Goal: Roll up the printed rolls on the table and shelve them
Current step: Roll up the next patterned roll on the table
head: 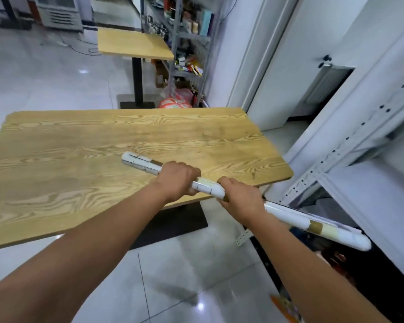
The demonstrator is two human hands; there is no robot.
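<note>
A long white printed roll [208,187], rolled tight with brown tape bands, lies slanted across the near right corner of the wooden table [84,159]. Its far end sits over the tabletop, and its near end sticks out past the table edge toward the white shelf [350,145] on the right. My left hand [176,180] grips the roll near its middle. My right hand [240,200] grips it a little further along, just off the table corner. The part of the roll under both hands is hidden.
A second wooden table [133,43] stands further back. Behind it is a metal rack [184,36] full of small goods, with bags on the floor below. A white door [296,54] is at right. The shelf's lower bay holds dark items. The floor is glossy tile.
</note>
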